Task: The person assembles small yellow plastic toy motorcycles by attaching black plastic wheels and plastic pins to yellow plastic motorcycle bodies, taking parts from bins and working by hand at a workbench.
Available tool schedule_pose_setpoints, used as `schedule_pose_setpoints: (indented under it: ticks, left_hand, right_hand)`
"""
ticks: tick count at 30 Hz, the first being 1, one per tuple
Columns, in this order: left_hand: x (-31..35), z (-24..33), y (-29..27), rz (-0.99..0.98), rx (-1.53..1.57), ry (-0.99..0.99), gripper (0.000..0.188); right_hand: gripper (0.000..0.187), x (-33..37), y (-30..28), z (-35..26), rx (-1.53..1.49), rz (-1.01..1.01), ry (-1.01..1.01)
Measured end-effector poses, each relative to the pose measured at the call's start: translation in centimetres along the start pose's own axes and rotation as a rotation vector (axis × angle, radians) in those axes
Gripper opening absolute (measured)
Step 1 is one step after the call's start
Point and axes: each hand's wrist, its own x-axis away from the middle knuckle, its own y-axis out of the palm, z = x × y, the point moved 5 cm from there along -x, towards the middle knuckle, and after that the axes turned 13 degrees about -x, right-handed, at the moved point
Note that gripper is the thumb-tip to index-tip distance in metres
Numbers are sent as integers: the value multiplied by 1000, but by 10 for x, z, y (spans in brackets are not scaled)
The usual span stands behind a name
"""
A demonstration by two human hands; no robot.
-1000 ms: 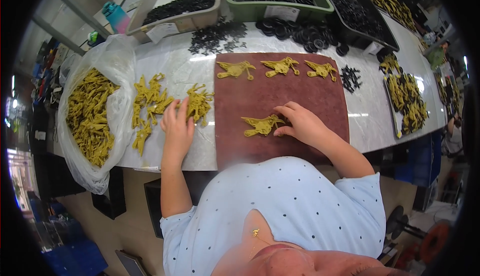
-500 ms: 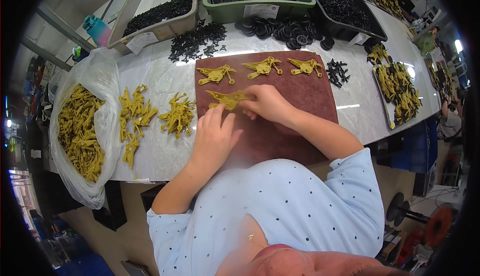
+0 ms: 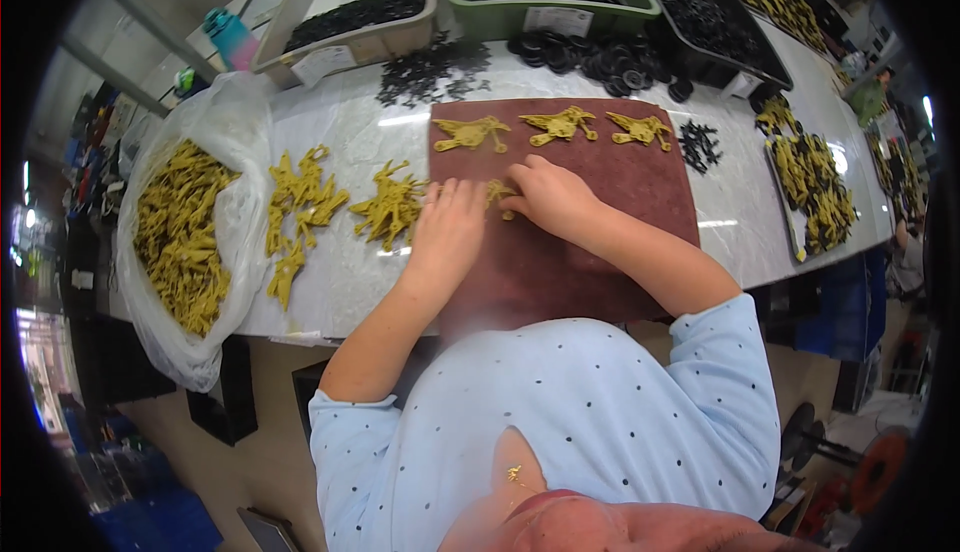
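Observation:
On the brown-red cloth mat (image 3: 580, 262), a yellow plastic part (image 3: 497, 192) lies between my hands, mostly covered by them. My right hand (image 3: 555, 197) pinches its right end with bent fingers. My left hand (image 3: 452, 222) lies flat with fingers stretched out, over the part's left side and the mat's left edge. Above them, three similar yellow plastic parts with beak-like points form a row: a left one (image 3: 470, 134), a middle one (image 3: 558, 126) and a right one (image 3: 638, 130).
Loose yellow parts (image 3: 388, 207) lie left of the mat, beside a plastic bag (image 3: 255, 142) full of more. Behind are a grey bin (image 3: 400, 45), a green bin (image 3: 600, 20) and a black bin (image 3: 770, 74). Black wheels (image 3: 600, 60) and small black pieces (image 3: 700, 145) lie nearby.
The view has shifted, so the table things appear farther right. My left hand's fingers have straightened and now cover the yellow part's left side; my right hand stays at its right end.

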Motion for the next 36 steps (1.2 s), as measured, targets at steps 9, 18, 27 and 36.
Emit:
schedule_pose_setpoints:
  ticks: [9, 18, 27, 36]
  left_hand:
    - [29, -72, -67, 472, 125, -374, 33]
    - [53, -204, 30, -163, -57, -991, 19]
    - [25, -113, -83, 587, 126, -599, 10]
    - [11, -14, -100, 676, 231, -261, 25]
  right_hand:
    - [33, 20, -25, -27, -23, 137, -1]
    - [22, 19, -28, -45, -154, 95, -204]
    - [22, 6, -38, -25, -908, -15, 140]
    - [27, 33, -31, -15, -1925, -307, 157]
